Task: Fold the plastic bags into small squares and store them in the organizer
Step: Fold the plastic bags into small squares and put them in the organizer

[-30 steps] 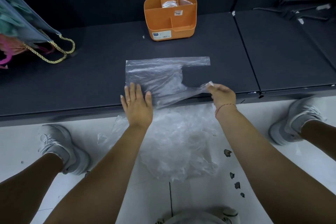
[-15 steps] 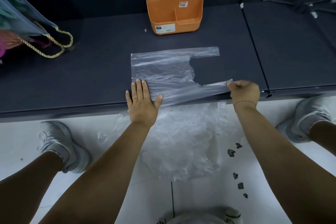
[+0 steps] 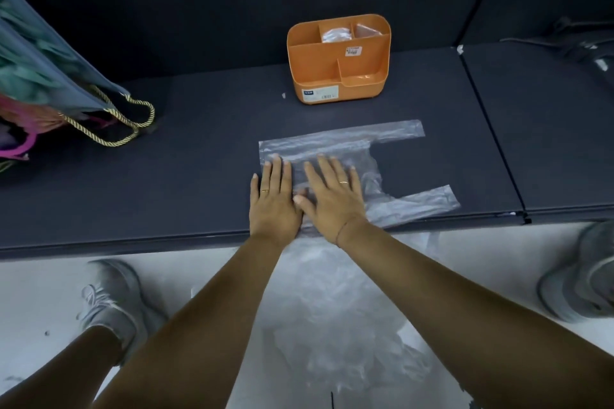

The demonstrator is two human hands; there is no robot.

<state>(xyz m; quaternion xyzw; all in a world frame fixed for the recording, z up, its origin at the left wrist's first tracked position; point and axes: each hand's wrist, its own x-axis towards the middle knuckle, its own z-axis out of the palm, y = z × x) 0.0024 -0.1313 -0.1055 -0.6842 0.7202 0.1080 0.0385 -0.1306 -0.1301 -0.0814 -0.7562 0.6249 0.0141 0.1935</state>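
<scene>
A clear plastic bag (image 3: 392,149) lies flat on the dark shelf (image 3: 186,176), its two handle strips pointing right. My left hand (image 3: 273,196) and my right hand (image 3: 329,196) rest side by side on the bag's left part, palms down, fingers spread, gripping nothing. The orange organizer (image 3: 335,76) stands behind the bag, with folded clear plastic in its two back compartments. A heap of crumpled clear bags (image 3: 335,315) lies on the white floor below the shelf edge, between my forearms.
A grey bag with gold rope handles (image 3: 109,123) lies on the shelf at far left. A second dark shelf panel (image 3: 548,129) adjoins on the right. My two grey shoes (image 3: 113,299) (image 3: 578,282) stand on the floor at either side.
My right hand let go of the lower handle strip and moved left onto the bag beside my left hand. The lower handle now lies flat on the shelf.
</scene>
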